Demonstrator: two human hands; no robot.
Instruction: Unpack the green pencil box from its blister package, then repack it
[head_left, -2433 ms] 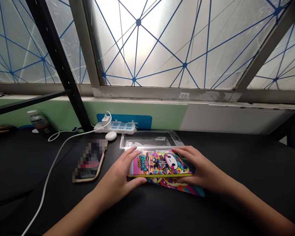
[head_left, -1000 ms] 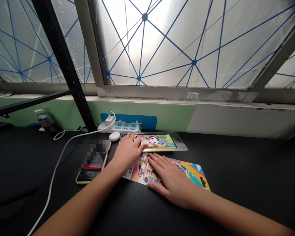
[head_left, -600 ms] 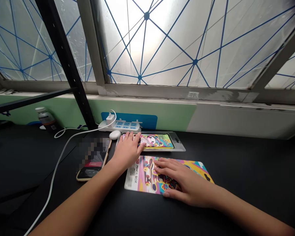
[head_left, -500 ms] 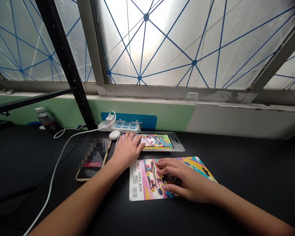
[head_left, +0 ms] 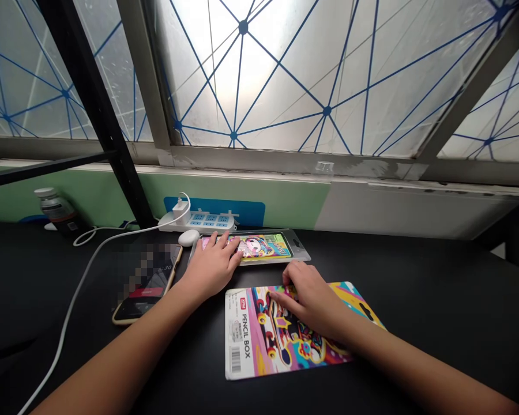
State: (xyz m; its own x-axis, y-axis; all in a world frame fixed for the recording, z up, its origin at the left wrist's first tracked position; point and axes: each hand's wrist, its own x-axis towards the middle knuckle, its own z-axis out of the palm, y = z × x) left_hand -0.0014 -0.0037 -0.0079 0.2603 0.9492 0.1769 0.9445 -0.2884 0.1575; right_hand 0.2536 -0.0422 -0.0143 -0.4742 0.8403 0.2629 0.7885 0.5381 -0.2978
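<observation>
My left hand [head_left: 213,265] lies with fingers spread on a clear plastic package [head_left: 300,252] holding a colourful cartoon-printed pencil box [head_left: 263,245]. In front of it is a bright printed card [head_left: 259,334] marked "PENCIL BOX", with a barcode at its left end and a skateboard picture. My right hand [head_left: 313,297] grips this card at its far edge. The fingers bend over that edge, their tips hidden, while the thumb rests on the printed face.
A phone [head_left: 149,288] and a small white rounded case [head_left: 188,238] lie left of the package. Behind stands a white power strip [head_left: 210,221] with a charger [head_left: 181,211]; its white cable [head_left: 75,297] runs toward me. A bottle [head_left: 60,210] and black metal post [head_left: 99,115] are farther left.
The right hand's fingers have gone from lying flat on the card to curling over its far edge. The card has come closer to me, away from the package. My left hand stays put.
</observation>
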